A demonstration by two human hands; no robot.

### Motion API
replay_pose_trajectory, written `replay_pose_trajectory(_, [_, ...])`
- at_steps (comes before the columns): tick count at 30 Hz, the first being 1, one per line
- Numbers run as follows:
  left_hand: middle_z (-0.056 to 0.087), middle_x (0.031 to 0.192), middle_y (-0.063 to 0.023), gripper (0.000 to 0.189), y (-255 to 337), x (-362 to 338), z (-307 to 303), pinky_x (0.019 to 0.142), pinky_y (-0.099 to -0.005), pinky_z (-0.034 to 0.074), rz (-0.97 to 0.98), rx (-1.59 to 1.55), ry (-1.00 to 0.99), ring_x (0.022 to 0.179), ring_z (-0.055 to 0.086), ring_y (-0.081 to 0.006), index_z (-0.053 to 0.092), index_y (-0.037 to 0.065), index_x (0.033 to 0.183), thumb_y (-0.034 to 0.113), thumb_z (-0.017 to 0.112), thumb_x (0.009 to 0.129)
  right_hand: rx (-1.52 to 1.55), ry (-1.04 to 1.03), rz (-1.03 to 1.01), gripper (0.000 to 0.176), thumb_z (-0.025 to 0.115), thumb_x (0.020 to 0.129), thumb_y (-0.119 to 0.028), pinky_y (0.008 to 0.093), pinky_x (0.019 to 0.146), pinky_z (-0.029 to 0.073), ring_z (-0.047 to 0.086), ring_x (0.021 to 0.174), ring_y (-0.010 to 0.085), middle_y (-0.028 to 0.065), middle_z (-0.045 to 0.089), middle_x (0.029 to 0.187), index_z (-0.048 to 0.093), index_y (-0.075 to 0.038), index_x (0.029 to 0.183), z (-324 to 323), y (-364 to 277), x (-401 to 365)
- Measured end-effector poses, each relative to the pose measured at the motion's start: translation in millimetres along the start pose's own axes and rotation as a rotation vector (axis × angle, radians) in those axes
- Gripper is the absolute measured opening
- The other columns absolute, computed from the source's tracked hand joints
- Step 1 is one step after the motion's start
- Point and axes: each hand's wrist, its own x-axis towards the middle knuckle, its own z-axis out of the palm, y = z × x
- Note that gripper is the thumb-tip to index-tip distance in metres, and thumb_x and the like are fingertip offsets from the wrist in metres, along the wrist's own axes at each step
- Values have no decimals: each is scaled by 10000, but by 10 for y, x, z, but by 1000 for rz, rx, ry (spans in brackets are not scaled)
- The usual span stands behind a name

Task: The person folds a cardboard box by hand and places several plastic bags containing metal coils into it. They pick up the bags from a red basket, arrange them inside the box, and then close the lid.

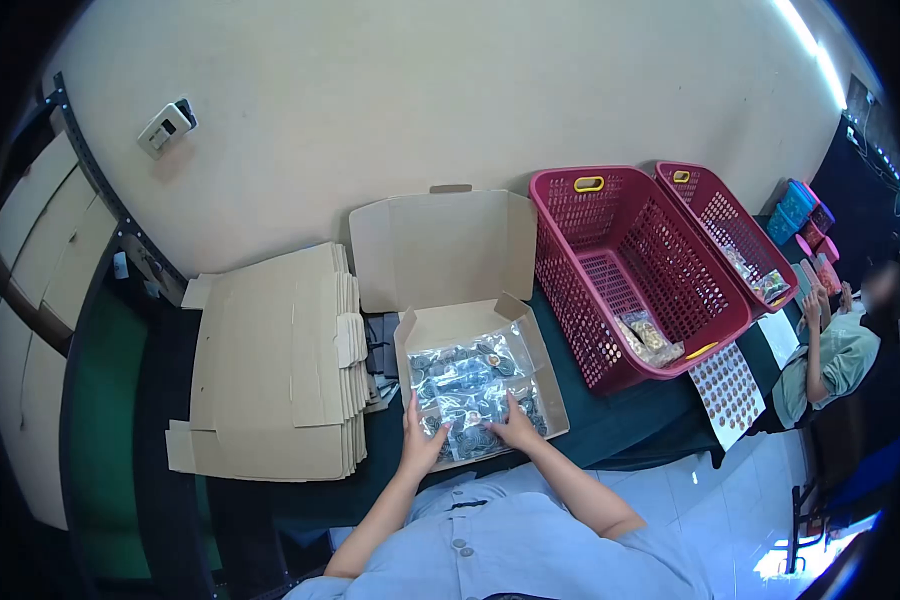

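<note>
An open cardboard box (553, 402) with its lid raised stands before me on the dark green cloth. Clear plastic packets (467, 372) of small dark round items lie inside it. My left hand (422, 440) is at the box's front left, fingers apart and touching the packets' edge. At the front right, my right hand (517, 428) rests on the packets, its fingers spread. Neither hand has anything gripped in it.
Flattened cardboard boxes (260, 370) are stacked at the left. Two maroon baskets (570, 290) (715, 205) with some packets stand at the right. Beyond them are a sheet of round stickers (727, 395) and a seated person (845, 350). A shelf rack stands far left.
</note>
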Motion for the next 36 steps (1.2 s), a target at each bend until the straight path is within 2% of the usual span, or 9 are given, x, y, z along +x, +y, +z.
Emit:
replay_pose_trajectory(3, [330,1283,-194,696,149,-20,-90,977,-363,356,3,32,25,1158,419,-308,253,69,1361,87,637,781,-144,-89,-75,925,741,681,-149,380,856,432,563,965,346,246,557,1056,173,-107,1410,-88,-133,-150])
replay_pose_trajectory(9, [432,1207,-178,431,82,196,-259,993,-369,330,51,92,137,1165,419,-328,472,47,1176,26,580,759,-293,-143,-51,707,721,703,-162,390,935,394,489,1061,387,257,508,1082,390,-132,1328,-157,-299,-271])
replay_pose_trajectory(18, [354,1281,-199,500,-41,1008,-220,1008,-388,310,100,284,217,1194,382,-360,392,50,1234,54,572,767,-264,316,-311,346,605,740,-72,386,934,373,458,1060,345,193,464,1125,562,-20,1079,-725,-489,306])
replay_pose_trajectory(26, [322,1341,-236,721,-249,1713,-30,998,-389,320,-40,199,340,1214,376,-383,205,57,1364,89,596,759,-224,492,-364,365,518,857,-188,386,952,333,431,1131,317,207,482,1173,495,-41,1190,-986,-377,1516])
replay_pose_trajectory(28, [441,1261,-214,663,-335,1765,-41,962,-389,360,-171,-47,183,1150,456,-368,254,70,1343,143,598,781,-241,497,-334,355,450,912,-265,357,906,375,511,1055,265,192,550,1119,531,-30,1166,-967,-273,1810])
replay_pose_trajectory(30, [564,1111,-171,443,-441,1819,-54,884,-375,415,-103,167,185,1059,540,-319,413,62,1222,218,568,838,291,51,22,365,417,935,-296,319,841,420,579,913,222,153,613,997,595,-7,1070,-988,-49,2134])
replay_pose_trajectory(31, [583,1077,-161,343,-263,1784,-119,854,-360,427,-178,123,107,1023,562,-293,464,49,1133,250,538,864,409,56,60,398,394,949,-310,295,792,444,597,812,184,118,637,896,640,2,964,-984,23,2231])
replay_pose_trajectory(33, [630,956,-144,297,-349,1778,-125,775,-331,448,-172,66,114,886,613,-256,535,24,961,304,443,930,477,7,137,392,411,940,-324,304,806,442,589,849,189,129,625,941,620,1,1005,-1060,-96,2213])
replay_pose_trajectory(36, [640,906,-139,307,-557,1791,-91,767,-338,450,-133,-17,195,847,616,-260,532,22,978,308,429,935,457,69,275,426,521,889,-341,328,842,434,555,955,199,142,574,1085,523,-20,1169,-985,-192,2322])
